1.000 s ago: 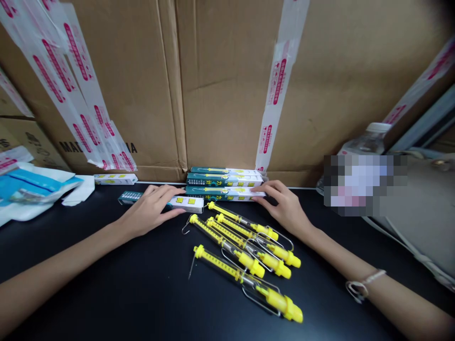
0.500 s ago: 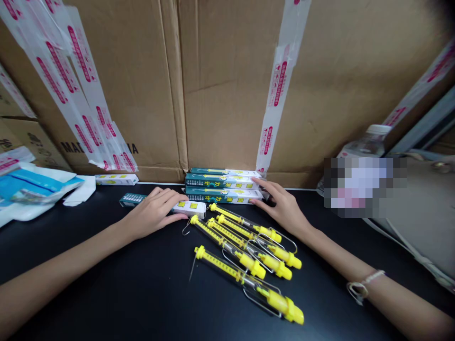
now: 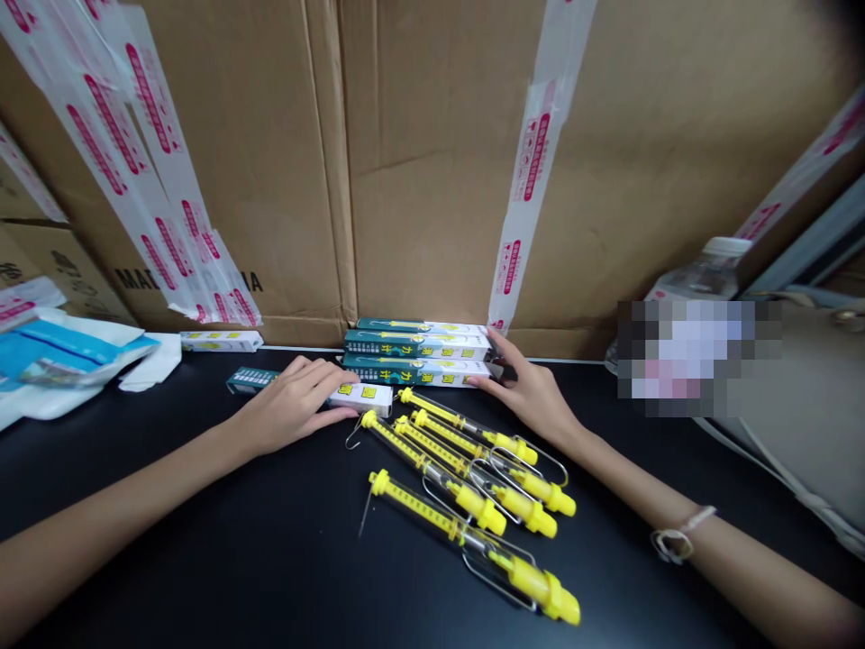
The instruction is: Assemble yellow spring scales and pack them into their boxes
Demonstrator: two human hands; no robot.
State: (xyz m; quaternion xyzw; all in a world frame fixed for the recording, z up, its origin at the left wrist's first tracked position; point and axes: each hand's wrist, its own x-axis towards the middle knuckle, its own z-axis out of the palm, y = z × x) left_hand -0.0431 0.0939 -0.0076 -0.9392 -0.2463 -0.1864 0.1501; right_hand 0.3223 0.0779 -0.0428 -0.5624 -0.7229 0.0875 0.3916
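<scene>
As yellow spring scales (image 3: 439,442) lie fanned at 6 on the black tabletop (image 3: 223,559), open room at 8, the left hand (image 3: 294,406) rests spread on a teal-and-white box (image 3: 361,398) at 10; the right hand (image 3: 533,397), open, has fingertips on stacked boxes (image 3: 415,368) at 12; cardboard cartons (image 3: 432,180) line the far edge.
</scene>
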